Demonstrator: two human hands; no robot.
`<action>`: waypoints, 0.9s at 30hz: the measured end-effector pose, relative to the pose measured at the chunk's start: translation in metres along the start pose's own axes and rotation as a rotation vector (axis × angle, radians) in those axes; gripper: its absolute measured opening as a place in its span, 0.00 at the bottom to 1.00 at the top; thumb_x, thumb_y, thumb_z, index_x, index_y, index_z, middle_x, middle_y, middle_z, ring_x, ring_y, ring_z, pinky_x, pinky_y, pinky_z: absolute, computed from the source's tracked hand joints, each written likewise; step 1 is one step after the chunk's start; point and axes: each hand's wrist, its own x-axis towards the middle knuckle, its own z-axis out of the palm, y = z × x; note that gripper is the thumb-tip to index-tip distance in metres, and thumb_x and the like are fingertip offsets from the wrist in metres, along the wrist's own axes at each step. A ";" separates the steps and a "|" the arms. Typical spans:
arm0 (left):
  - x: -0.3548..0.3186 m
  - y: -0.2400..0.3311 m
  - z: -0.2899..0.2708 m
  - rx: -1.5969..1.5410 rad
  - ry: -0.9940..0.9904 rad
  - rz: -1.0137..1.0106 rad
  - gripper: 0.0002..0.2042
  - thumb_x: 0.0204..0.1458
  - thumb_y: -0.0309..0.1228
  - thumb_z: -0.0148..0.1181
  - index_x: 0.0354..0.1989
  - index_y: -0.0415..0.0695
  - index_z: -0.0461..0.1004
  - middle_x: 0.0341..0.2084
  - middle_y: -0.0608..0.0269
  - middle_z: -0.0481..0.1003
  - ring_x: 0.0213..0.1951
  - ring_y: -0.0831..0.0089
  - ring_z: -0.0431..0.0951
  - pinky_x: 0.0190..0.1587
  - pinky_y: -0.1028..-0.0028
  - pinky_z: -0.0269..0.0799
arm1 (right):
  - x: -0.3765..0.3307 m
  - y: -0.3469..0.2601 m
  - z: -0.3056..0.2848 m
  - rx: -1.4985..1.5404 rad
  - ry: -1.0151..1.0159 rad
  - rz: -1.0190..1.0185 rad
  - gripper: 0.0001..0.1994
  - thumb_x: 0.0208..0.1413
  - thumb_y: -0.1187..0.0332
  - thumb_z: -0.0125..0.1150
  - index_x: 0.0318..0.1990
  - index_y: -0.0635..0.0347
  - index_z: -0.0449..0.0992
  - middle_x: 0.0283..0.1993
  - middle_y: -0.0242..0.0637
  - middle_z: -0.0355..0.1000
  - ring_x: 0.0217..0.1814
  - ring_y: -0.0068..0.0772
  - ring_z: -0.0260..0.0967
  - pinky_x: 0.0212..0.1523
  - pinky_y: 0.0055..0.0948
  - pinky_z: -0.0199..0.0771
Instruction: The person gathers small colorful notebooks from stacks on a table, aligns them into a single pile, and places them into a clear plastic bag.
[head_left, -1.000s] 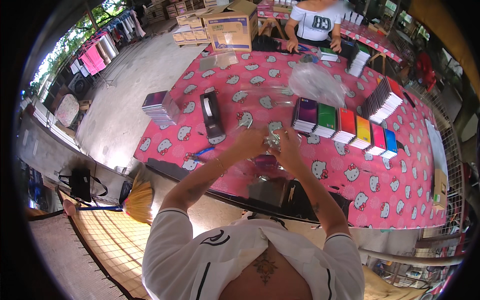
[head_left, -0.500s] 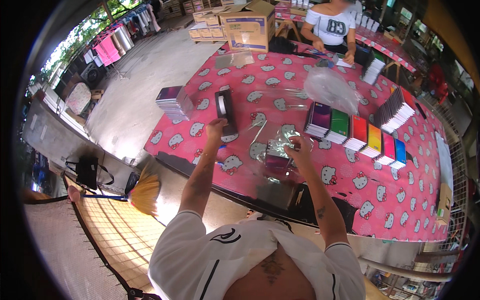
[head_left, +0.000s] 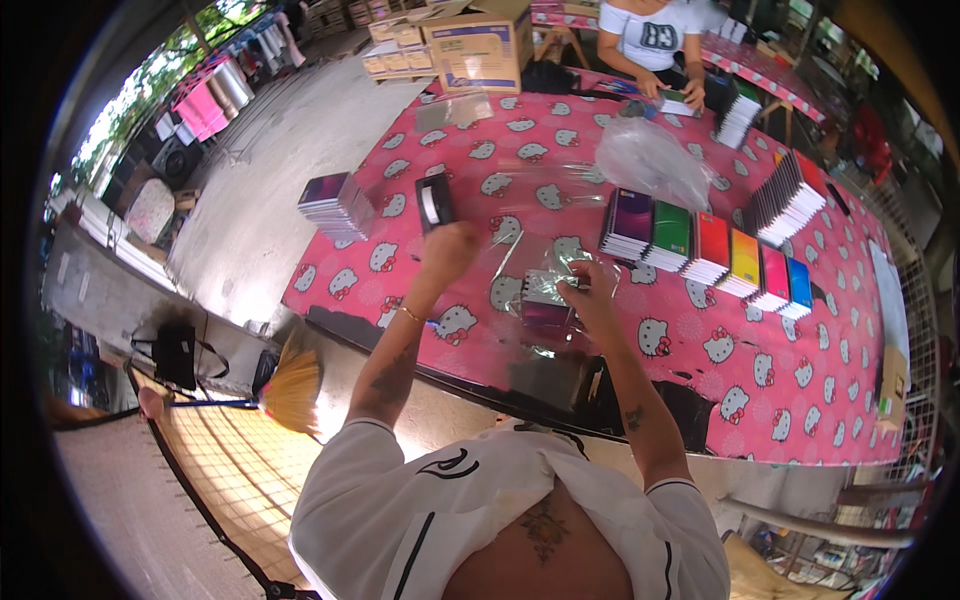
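A small purple notebook bundle (head_left: 546, 314), partly wrapped in shiny clear plastic film (head_left: 566, 256), lies near the table's front edge. My right hand (head_left: 588, 290) is on top of it, its fingers closed on the film. To the left, my left hand (head_left: 452, 252) hovers just in front of a black tape dispenser (head_left: 434, 205) with a pale roll in it. That hand is smeared by motion and its fingers are hidden, so whether it holds a piece of tape does not show.
Notebook stacks in several colours (head_left: 668, 235) form a row at right, with a longer stack (head_left: 790, 200) behind. Another purple stack (head_left: 336, 208) stands at the left edge. A crumpled plastic bag (head_left: 655, 160) lies mid-table. Across it, a person (head_left: 655, 45) handles a notebook; a cardboard box (head_left: 478, 52) stands behind.
My left hand has come back from the tape dispenser toward me and slightly right. My right hand stays at the wrapped bundle. The view has shifted a little.
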 end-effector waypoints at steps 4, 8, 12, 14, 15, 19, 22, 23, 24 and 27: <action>0.040 0.087 -0.010 -0.082 -0.479 0.722 0.08 0.46 0.36 0.66 0.31 0.46 0.82 0.25 0.61 0.81 0.34 0.61 0.82 0.43 0.62 0.75 | 0.008 0.009 -0.002 0.053 -0.043 0.068 0.21 0.49 0.74 0.70 0.51 0.60 0.72 0.45 0.34 0.65 0.45 0.27 0.65 0.43 0.27 0.73; 0.087 0.099 0.018 0.061 -0.709 0.742 0.14 0.47 0.43 0.68 0.35 0.47 0.79 0.32 0.62 0.81 0.35 0.66 0.80 0.38 0.63 0.71 | 0.007 0.010 -0.006 0.052 -0.054 0.083 0.23 0.49 0.74 0.71 0.53 0.59 0.71 0.46 0.34 0.65 0.46 0.27 0.65 0.43 0.27 0.74; 0.078 0.022 0.090 -0.500 -1.213 0.120 0.20 0.51 0.50 0.67 0.44 0.48 0.77 0.41 0.58 0.79 0.39 0.69 0.80 0.34 0.68 0.72 | 0.007 0.007 0.004 0.091 -0.103 0.087 0.25 0.50 0.73 0.71 0.56 0.57 0.70 0.46 0.35 0.64 0.45 0.26 0.65 0.42 0.26 0.74; 0.065 0.010 0.095 -0.664 -1.122 0.087 0.21 0.51 0.50 0.66 0.46 0.49 0.77 0.39 0.58 0.80 0.40 0.68 0.81 0.34 0.68 0.74 | 0.007 0.005 0.005 0.084 -0.073 0.073 0.25 0.50 0.73 0.71 0.56 0.56 0.70 0.46 0.34 0.64 0.45 0.26 0.65 0.43 0.26 0.73; 0.055 0.003 0.094 -0.746 -1.066 0.058 0.22 0.51 0.50 0.66 0.48 0.49 0.77 0.38 0.58 0.80 0.40 0.67 0.81 0.34 0.69 0.75 | 0.006 0.003 0.009 0.094 -0.075 0.067 0.25 0.50 0.73 0.71 0.56 0.56 0.70 0.46 0.34 0.64 0.45 0.26 0.65 0.45 0.26 0.72; 0.012 0.091 0.037 -0.239 -0.199 0.458 0.36 0.42 0.55 0.70 0.56 0.44 0.71 0.48 0.50 0.75 0.52 0.54 0.75 0.49 0.51 0.72 | -0.001 0.021 -0.008 0.230 0.029 0.111 0.22 0.54 0.73 0.68 0.56 0.57 0.70 0.45 0.33 0.64 0.46 0.27 0.64 0.50 0.27 0.69; -0.039 0.099 0.044 0.024 0.075 0.561 0.45 0.35 0.57 0.73 0.59 0.39 0.66 0.57 0.44 0.68 0.61 0.47 0.65 0.59 0.44 0.60 | -0.014 0.010 0.002 0.509 0.146 0.067 0.18 0.58 0.72 0.64 0.55 0.58 0.70 0.46 0.32 0.66 0.47 0.24 0.63 0.53 0.26 0.66; -0.042 0.099 0.040 -0.035 0.063 0.477 0.48 0.33 0.58 0.73 0.59 0.37 0.64 0.59 0.43 0.65 0.64 0.46 0.60 0.62 0.43 0.56 | -0.024 0.019 0.001 0.491 0.222 0.082 0.16 0.59 0.72 0.63 0.54 0.59 0.70 0.46 0.32 0.66 0.47 0.24 0.64 0.52 0.26 0.66; -0.040 0.103 0.028 -0.090 0.057 0.405 0.50 0.32 0.59 0.73 0.60 0.36 0.63 0.62 0.41 0.63 0.67 0.45 0.56 0.65 0.43 0.51 | -0.037 0.030 -0.002 0.476 0.305 0.086 0.15 0.60 0.71 0.62 0.53 0.59 0.71 0.46 0.31 0.67 0.47 0.23 0.64 0.51 0.25 0.66; -0.036 0.097 0.002 -0.114 -0.272 0.302 0.49 0.30 0.57 0.73 0.59 0.39 0.64 0.60 0.43 0.64 0.66 0.49 0.58 0.66 0.47 0.50 | -0.083 0.049 0.000 0.344 0.259 0.090 0.12 0.62 0.70 0.59 0.51 0.60 0.71 0.45 0.31 0.70 0.46 0.21 0.66 0.48 0.25 0.67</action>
